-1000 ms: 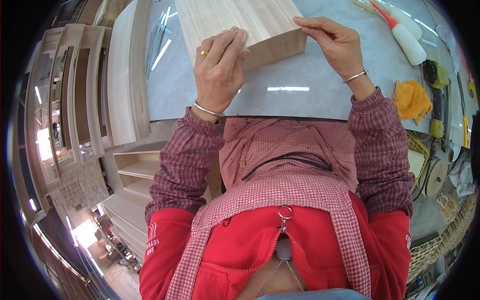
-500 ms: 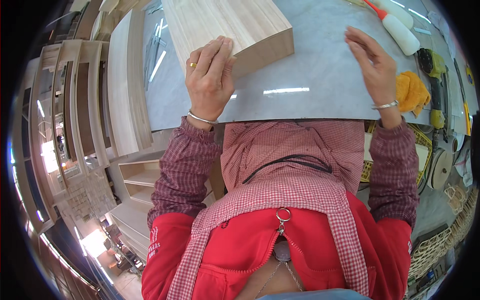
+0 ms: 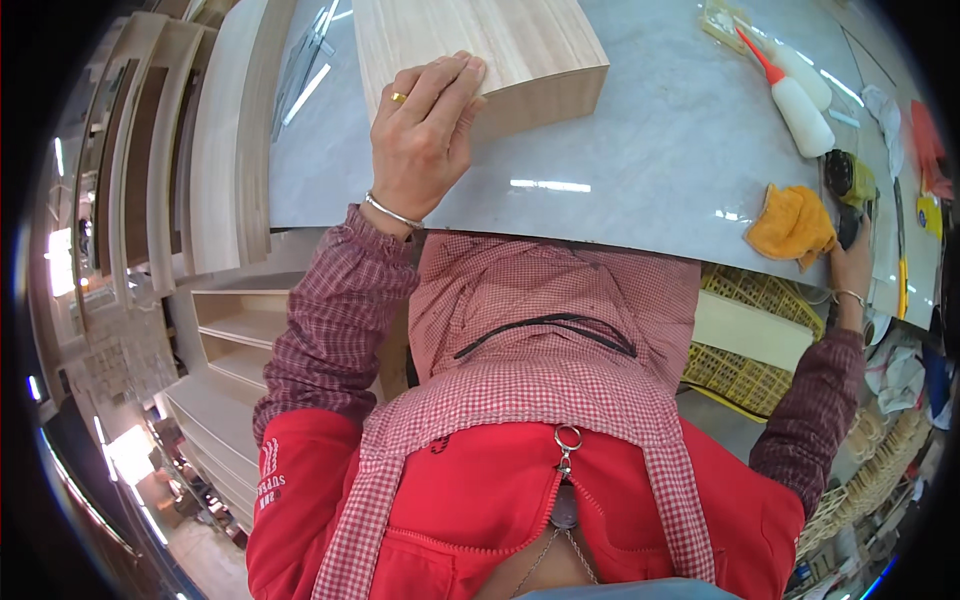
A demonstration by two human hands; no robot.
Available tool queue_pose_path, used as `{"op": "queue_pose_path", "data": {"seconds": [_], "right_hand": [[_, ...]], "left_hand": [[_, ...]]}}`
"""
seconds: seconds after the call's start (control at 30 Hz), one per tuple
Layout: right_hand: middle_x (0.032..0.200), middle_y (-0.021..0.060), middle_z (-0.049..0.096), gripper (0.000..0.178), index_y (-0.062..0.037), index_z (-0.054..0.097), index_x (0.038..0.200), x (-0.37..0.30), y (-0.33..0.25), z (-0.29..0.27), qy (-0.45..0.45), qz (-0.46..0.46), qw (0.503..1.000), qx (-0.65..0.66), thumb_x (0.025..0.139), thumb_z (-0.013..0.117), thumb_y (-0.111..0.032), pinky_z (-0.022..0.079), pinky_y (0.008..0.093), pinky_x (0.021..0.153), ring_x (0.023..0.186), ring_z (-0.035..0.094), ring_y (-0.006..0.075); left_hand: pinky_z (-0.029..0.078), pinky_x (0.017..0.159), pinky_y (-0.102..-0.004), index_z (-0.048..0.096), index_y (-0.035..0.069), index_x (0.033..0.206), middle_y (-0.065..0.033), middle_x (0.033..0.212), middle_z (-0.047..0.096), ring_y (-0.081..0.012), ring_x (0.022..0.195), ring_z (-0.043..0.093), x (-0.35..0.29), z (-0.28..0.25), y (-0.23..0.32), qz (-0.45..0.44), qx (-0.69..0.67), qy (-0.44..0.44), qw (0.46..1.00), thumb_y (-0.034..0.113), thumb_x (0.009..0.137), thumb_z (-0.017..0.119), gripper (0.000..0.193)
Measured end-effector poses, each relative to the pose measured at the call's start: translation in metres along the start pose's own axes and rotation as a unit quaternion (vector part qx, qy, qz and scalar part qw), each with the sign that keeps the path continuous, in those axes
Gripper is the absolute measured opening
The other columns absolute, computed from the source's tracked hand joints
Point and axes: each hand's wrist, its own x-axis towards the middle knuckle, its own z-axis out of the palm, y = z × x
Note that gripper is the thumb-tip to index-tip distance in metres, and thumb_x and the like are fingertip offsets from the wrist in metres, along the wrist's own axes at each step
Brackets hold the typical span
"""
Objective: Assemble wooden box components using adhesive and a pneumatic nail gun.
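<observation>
I get a bright view, with a white glare strip (image 3: 550,186) in front of the wooden box (image 3: 490,38). Far left of it, a light patch (image 3: 131,455) burns out and straight edges bend.

The left hand (image 3: 420,135) points up and slightly inward, palm down, its fingers (image 3: 440,88) lightly bent and held together with the thumb close beside them. The left forearm (image 3: 335,300) slants up from the bent elbow. Well apart, the right hand (image 3: 852,262) is stretched far out to the side, the right forearm (image 3: 822,400) angled outward; its fingertips are hard to make out.
</observation>
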Motion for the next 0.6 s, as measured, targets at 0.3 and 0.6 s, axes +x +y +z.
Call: {"op": "queue_pose_path", "data": {"seconds": [0.3, 0.6], "right_hand": [[0.095, 0.0181, 0.062, 0.046, -0.0019, 0.049, 0.122, 0.027, 0.020, -0.063, 0.014, 0.012, 1.000, -0.025, 0.078, 0.058, -0.015, 0.050, 0.0369, 0.070, 0.075, 0.062, 0.0302], [0.061, 0.0050, 0.054, 0.031, 0.0014, 0.054, 0.101, -0.080, -0.204, -0.141, -0.125, -0.033, 0.936, 0.328, 0.073, 0.061, -0.011, 0.039, 0.0219, 0.043, 0.046, 0.047, 0.0110]], "left_hand": [[0.045, 0.080, -0.0273, 0.066, 0.009, 0.105, 0.0018, 0.107, 0.063, -0.0151, 0.092, 0.058, -0.001, 0.004, 0.001, -0.002, -0.007, 0.026, 1.000, 0.005, 0.072, 0.069, 0.034], [0.045, 0.080, -0.0272, 0.066, 0.009, 0.103, 0.0027, 0.107, 0.062, -0.0144, 0.092, 0.057, -0.001, 0.004, 0.000, -0.008, 0.010, 0.045, 0.999, 0.006, 0.073, 0.068, 0.030]]}}
